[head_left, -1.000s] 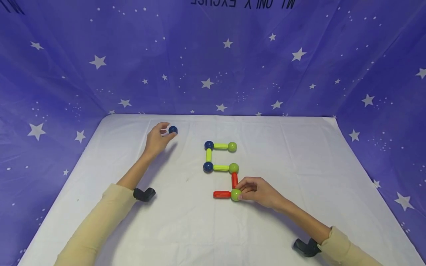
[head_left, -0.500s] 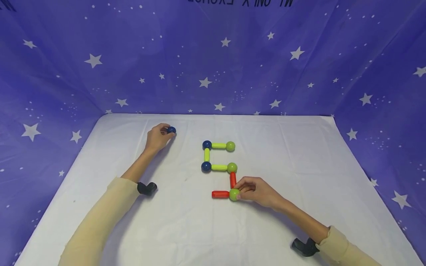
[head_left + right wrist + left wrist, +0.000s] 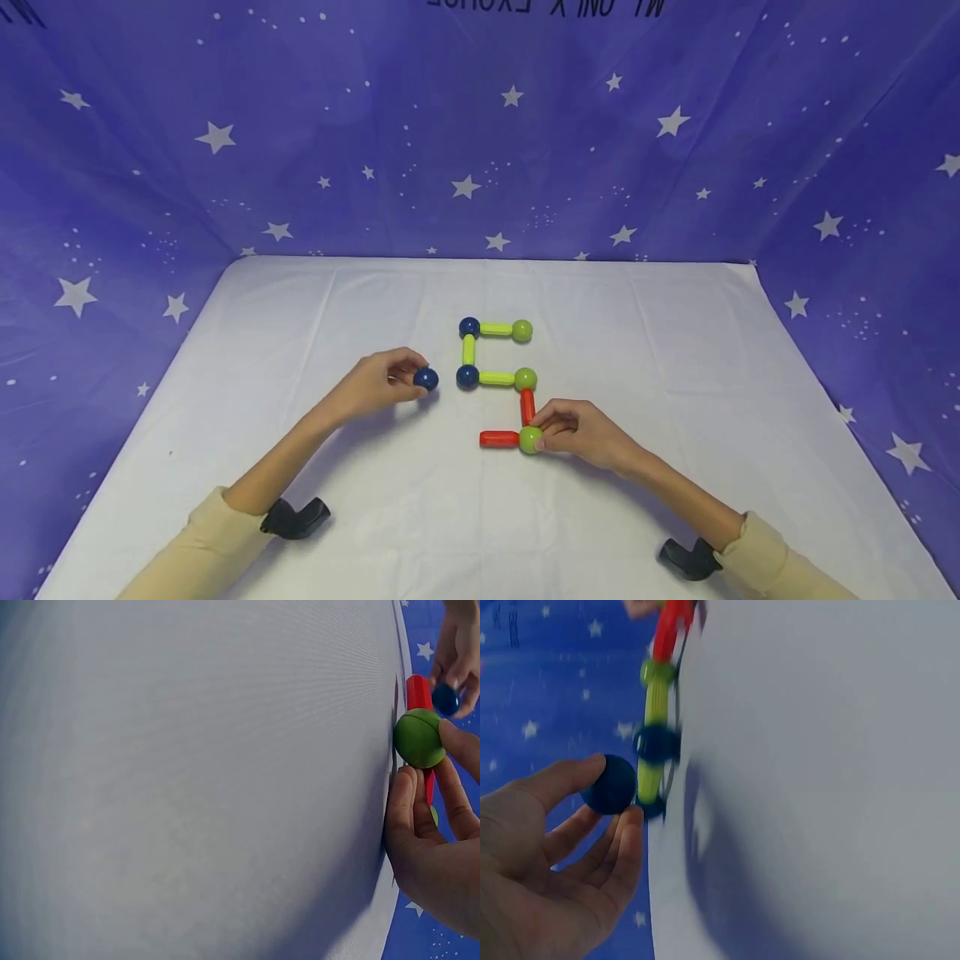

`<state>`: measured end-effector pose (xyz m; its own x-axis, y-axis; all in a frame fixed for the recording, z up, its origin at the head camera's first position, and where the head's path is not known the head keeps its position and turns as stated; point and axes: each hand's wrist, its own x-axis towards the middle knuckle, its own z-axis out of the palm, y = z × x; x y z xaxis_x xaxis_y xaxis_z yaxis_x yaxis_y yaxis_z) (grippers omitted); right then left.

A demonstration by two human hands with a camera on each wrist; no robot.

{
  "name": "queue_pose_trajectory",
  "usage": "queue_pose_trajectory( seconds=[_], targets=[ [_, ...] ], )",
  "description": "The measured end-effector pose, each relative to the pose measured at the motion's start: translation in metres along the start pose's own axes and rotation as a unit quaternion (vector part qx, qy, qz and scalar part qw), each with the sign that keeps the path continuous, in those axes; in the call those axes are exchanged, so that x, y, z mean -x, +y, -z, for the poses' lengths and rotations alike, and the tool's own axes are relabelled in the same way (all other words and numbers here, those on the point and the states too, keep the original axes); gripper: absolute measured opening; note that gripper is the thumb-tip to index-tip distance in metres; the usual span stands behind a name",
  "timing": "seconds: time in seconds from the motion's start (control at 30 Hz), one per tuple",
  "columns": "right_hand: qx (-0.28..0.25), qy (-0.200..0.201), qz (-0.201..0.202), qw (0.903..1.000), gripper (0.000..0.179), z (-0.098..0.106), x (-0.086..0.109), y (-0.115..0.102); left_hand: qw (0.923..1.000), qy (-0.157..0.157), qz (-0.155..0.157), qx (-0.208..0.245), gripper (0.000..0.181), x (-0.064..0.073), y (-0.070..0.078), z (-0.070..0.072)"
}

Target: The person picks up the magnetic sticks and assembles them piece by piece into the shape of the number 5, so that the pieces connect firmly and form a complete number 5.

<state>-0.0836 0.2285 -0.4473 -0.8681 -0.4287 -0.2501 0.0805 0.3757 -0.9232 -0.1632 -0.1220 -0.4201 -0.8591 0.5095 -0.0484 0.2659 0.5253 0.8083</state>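
Between thumb and fingers my left hand (image 3: 382,383) pinches a dark blue ball (image 3: 426,379), a short way left of a chain of balls and rods on the table. In the left wrist view that blue ball (image 3: 610,784) is held off the cloth. The chain zigzags like an S: a blue ball (image 3: 469,327), yellow-green rods (image 3: 497,378), another blue ball (image 3: 467,377), green balls (image 3: 526,379) and red rods (image 3: 499,439). My right hand (image 3: 588,433) grips the green ball (image 3: 531,440) at the lower corner, where two red rods meet. The left red rod's outer end is bare.
A white cloth (image 3: 637,350) covers the table. Behind and at the sides hangs a purple-blue curtain (image 3: 420,125) with white stars. Black wrist devices (image 3: 296,518) sit on both forearms, by the beige sleeves.
My left hand closed on the blue ball at the table's far left and brought it nearer and to the right, beside the chain. The right hand stays on the green ball.
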Motion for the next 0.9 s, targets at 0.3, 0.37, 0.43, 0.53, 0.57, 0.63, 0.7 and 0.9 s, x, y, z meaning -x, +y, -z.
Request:
queue_pose_trajectory(
  seconds=[0.3, 0.37, 0.43, 0.53, 0.57, 0.63, 0.7, 0.9],
  targets=[
    [-0.002, -0.001, 0.006, 1.0000, 0.020, 0.001, -0.001, 0.002, 0.9953, -0.072, -0.061, 0.024, 0.031, 0.018, 0.006, -0.048],
    [0.000, 0.000, 0.006, 1.0000, 0.020, 0.001, -0.002, 0.001, 0.9947, -0.071, -0.070, 0.023, 0.031, 0.018, 0.004, -0.056],
    [0.002, 0.000, 0.007, 1.0000, 0.020, 0.001, -0.002, 0.001, 0.9943, -0.069, -0.078, 0.022, 0.032, 0.016, 0.004, -0.062],
    [0.005, 0.000, 0.006, 1.0000, 0.020, 0.001, -0.003, 0.001, 0.9942, -0.062, -0.086, 0.018, 0.033, 0.014, 0.005, -0.067],
    [0.007, 0.000, 0.006, 1.0000, 0.020, 0.001, -0.004, 0.001, 0.9941, -0.060, -0.088, 0.017, 0.033, 0.014, 0.005, -0.068],
    [0.008, -0.001, 0.005, 1.0000, 0.020, 0.001, -0.004, 0.001, 0.9941, -0.058, -0.090, 0.016, 0.033, 0.014, 0.007, -0.069],
    [0.009, -0.001, 0.005, 0.9999, 0.019, 0.001, -0.005, 0.001, 0.9941, -0.055, -0.092, 0.013, 0.033, 0.014, 0.008, -0.069],
    [0.007, -0.001, 0.008, 0.9999, 0.020, 0.002, -0.005, 0.000, 0.9944, -0.063, -0.084, 0.006, 0.034, 0.015, 0.010, -0.068]
  ],
)
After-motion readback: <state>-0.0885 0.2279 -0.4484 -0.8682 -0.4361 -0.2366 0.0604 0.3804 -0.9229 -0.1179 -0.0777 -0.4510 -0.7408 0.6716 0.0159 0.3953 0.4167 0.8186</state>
